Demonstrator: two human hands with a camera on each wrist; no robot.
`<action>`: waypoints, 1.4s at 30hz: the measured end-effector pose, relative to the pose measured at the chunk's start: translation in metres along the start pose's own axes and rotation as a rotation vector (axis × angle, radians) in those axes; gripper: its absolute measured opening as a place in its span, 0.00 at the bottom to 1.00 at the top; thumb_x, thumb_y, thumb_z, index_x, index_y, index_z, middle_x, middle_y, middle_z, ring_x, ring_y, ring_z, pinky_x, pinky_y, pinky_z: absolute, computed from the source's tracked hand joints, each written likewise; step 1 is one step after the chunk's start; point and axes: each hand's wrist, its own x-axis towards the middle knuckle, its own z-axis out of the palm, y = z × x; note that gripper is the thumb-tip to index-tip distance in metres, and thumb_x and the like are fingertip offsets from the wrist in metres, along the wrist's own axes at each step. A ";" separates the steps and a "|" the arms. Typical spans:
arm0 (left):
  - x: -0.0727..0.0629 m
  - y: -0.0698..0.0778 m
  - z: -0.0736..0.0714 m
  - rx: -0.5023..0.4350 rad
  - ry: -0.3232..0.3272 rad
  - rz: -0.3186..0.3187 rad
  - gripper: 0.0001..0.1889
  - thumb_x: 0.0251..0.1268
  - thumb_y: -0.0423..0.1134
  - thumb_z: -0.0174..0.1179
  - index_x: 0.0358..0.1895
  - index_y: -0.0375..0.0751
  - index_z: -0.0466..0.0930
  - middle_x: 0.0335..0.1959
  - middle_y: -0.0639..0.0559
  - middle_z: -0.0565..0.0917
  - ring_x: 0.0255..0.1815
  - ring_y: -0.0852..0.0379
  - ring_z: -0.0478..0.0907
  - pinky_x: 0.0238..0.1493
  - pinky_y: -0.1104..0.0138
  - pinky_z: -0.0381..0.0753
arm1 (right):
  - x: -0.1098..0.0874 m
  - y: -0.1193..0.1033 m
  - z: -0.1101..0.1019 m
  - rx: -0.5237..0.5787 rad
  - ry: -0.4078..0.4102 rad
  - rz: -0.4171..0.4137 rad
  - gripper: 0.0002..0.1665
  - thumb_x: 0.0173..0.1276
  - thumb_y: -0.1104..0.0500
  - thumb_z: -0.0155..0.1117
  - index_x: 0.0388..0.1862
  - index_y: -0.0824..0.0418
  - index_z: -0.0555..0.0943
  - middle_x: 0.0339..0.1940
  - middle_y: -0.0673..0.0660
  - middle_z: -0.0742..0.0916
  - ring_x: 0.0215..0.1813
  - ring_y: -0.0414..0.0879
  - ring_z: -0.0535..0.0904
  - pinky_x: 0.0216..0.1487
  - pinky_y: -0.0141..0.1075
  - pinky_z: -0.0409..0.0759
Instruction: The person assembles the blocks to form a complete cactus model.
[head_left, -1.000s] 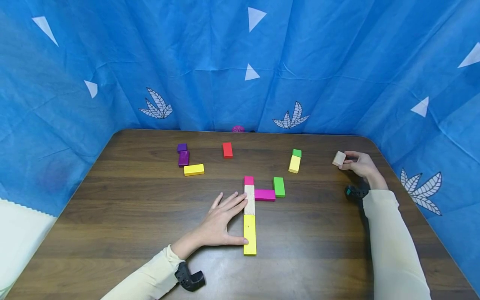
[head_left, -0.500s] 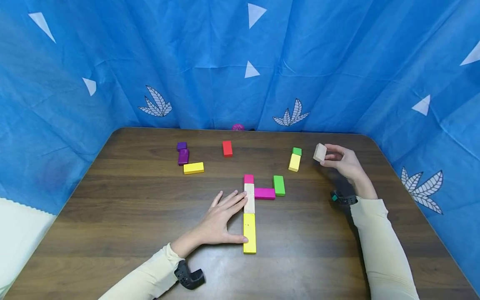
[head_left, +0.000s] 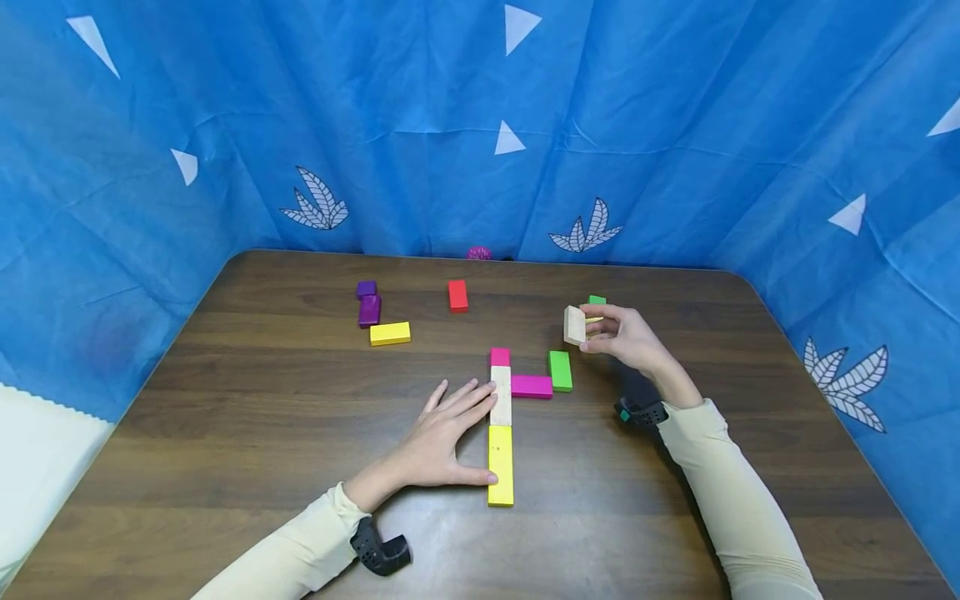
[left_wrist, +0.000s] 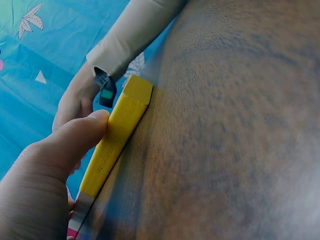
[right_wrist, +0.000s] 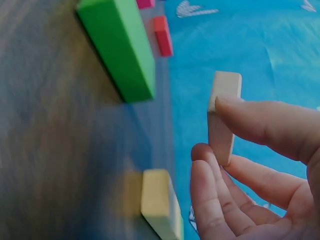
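My right hand (head_left: 626, 337) pinches a small pale wooden block (head_left: 574, 325) between thumb and fingertips, above the table. In the right wrist view the wooden block (right_wrist: 224, 117) is tilted in that grip. My left hand (head_left: 431, 442) lies spread on the table, its fingertips touching a white block (head_left: 501, 396) and its thumb touching the long yellow block (head_left: 500, 467). These two stand end to end in a line, with a pink block (head_left: 499, 357) at the far end. A magenta block (head_left: 532, 387) juts right from the white one, and a green block (head_left: 560, 371) meets its end.
At the far left lie two purple blocks (head_left: 369, 312) and a yellow block (head_left: 390, 333). A red block (head_left: 458, 296) lies near the back edge. Behind my right fingers, a small green block (head_left: 597, 300) and a pale yellow block (right_wrist: 156, 197) are partly hidden. A blue curtain (head_left: 420, 125) surrounds the table.
My right hand has carried the pale wooden block leftward from the table's right side, past the pale yellow block. My left hand has stayed in place.
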 end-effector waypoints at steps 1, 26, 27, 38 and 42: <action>0.000 0.000 0.000 0.003 -0.001 0.000 0.54 0.45 0.67 0.67 0.75 0.42 0.60 0.78 0.53 0.60 0.79 0.46 0.55 0.75 0.39 0.45 | 0.001 0.000 0.003 -0.017 -0.001 0.001 0.39 0.61 0.69 0.68 0.71 0.67 0.67 0.59 0.71 0.79 0.57 0.61 0.78 0.44 0.26 0.79; 0.003 0.000 -0.001 0.005 -0.016 0.001 0.54 0.46 0.68 0.67 0.75 0.42 0.60 0.78 0.54 0.58 0.79 0.47 0.53 0.75 0.39 0.43 | 0.012 0.005 0.017 -0.204 0.049 -0.032 0.38 0.59 0.70 0.70 0.69 0.69 0.69 0.59 0.71 0.80 0.56 0.63 0.81 0.57 0.53 0.80; 0.003 0.000 0.000 0.005 -0.015 0.001 0.54 0.46 0.68 0.67 0.75 0.42 0.60 0.78 0.54 0.58 0.79 0.47 0.53 0.75 0.39 0.43 | 0.012 0.004 0.017 -0.219 0.052 -0.038 0.38 0.59 0.70 0.70 0.69 0.69 0.69 0.58 0.71 0.80 0.56 0.62 0.81 0.56 0.53 0.81; 0.002 0.000 -0.001 0.004 -0.021 -0.001 0.54 0.46 0.68 0.67 0.75 0.42 0.60 0.78 0.53 0.59 0.79 0.46 0.54 0.75 0.39 0.44 | 0.013 0.005 0.019 -0.310 0.037 -0.072 0.38 0.56 0.70 0.73 0.67 0.69 0.72 0.41 0.66 0.86 0.43 0.56 0.81 0.29 0.35 0.75; 0.002 0.000 -0.001 0.002 -0.017 0.000 0.54 0.46 0.67 0.67 0.75 0.41 0.60 0.78 0.53 0.59 0.79 0.46 0.54 0.75 0.39 0.44 | 0.013 0.006 0.019 -0.321 0.007 -0.071 0.38 0.56 0.69 0.72 0.67 0.70 0.71 0.35 0.63 0.88 0.38 0.51 0.82 0.29 0.34 0.74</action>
